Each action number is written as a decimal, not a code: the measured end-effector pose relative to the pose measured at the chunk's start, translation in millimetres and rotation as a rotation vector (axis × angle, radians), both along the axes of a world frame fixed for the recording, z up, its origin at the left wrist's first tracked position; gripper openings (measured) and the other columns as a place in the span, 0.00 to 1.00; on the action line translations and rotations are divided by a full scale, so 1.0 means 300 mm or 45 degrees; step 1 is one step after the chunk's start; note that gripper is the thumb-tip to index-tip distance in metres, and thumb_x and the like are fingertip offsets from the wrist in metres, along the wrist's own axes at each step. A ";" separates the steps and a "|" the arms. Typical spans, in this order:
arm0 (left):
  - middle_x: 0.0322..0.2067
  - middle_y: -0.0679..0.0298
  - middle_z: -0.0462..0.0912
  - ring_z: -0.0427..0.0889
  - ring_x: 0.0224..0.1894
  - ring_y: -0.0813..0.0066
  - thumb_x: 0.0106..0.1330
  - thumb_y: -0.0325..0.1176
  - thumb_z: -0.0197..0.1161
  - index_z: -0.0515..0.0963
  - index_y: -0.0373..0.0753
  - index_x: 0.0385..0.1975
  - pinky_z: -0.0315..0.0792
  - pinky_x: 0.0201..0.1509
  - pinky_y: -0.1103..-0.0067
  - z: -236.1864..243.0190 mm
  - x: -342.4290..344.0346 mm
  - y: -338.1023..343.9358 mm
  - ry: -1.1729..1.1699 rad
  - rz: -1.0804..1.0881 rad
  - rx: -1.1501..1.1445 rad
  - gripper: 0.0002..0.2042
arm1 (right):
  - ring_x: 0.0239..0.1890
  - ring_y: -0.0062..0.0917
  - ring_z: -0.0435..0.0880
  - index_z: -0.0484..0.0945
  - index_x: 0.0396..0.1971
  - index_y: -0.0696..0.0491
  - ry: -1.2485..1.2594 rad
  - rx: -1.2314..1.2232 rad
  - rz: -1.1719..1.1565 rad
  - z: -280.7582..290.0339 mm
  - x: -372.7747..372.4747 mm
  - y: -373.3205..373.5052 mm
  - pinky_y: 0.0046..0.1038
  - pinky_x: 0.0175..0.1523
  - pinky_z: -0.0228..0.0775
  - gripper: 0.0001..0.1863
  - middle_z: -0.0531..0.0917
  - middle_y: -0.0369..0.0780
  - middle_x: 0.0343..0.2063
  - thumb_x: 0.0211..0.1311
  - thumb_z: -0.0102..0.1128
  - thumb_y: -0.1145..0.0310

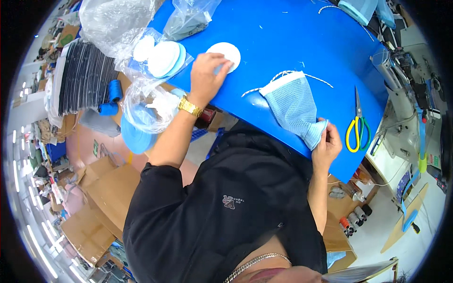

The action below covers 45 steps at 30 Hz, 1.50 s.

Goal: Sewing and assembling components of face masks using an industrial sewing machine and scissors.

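Across the blue tabletop (264,28), at its near edge, lies the pale-blue mesh bag (290,101), and there's the right hand (329,145) at its near end! The fingers are closed in a pinch, gripping the gathered blue fabric, thumb on one side, fingers curled on the other. The bag lies at a slant, its white-banded end pointing away from the person, a striped cord (319,79) trailing out to both sides of that band.

Over to the left of the bag, and a little beyond it: the left hand (205,78), gold watch (190,106) on the wrist, fingers bent, their tips at a white disc (230,49). Touching it, yes, but are they pinching or just resting on it? From where I stand, I cannot tell.

Farther left of the bag, a cluster of white and blue discs (163,57) sits with clear plastic, and beyond them stands a clear bag (186,23) with something dark inside. To the right of the mesh bag, well apart from it, lie the scissors (359,114), one handle yellow, one green, blades pointing away from the person.
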<state>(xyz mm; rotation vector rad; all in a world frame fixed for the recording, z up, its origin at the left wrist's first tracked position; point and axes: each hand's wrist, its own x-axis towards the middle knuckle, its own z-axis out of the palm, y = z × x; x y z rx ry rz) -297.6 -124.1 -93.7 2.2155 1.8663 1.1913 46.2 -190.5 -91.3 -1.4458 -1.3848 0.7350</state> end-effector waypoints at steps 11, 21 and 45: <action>0.23 0.59 0.80 0.79 0.26 0.66 0.42 0.36 0.75 0.79 0.38 0.25 0.72 0.31 0.72 0.009 -0.216 0.171 -0.020 0.003 -0.796 0.14 | 0.21 0.23 0.75 0.80 0.32 0.60 -0.060 -0.031 -0.026 0.012 -0.037 -0.063 0.24 0.27 0.66 0.06 0.78 0.41 0.21 0.59 0.62 0.72; 0.26 0.70 0.81 0.75 0.31 0.82 0.61 0.33 0.65 0.82 0.33 0.34 0.70 0.35 0.80 0.216 0.011 0.130 -0.690 -0.245 -0.475 0.09 | 0.21 0.24 0.73 0.78 0.28 0.60 -0.209 0.053 -0.104 0.034 -0.019 -0.026 0.27 0.28 0.65 0.09 0.77 0.41 0.19 0.62 0.58 0.68; 0.33 0.63 0.84 0.81 0.31 0.81 0.60 0.28 0.66 0.80 0.29 0.40 0.75 0.36 0.84 0.313 0.187 0.126 -1.405 -0.303 -0.472 0.11 | 0.25 0.16 0.72 0.80 0.34 0.61 -0.055 0.066 -0.050 0.034 -0.022 -0.016 0.20 0.30 0.64 0.07 0.77 0.36 0.23 0.60 0.60 0.73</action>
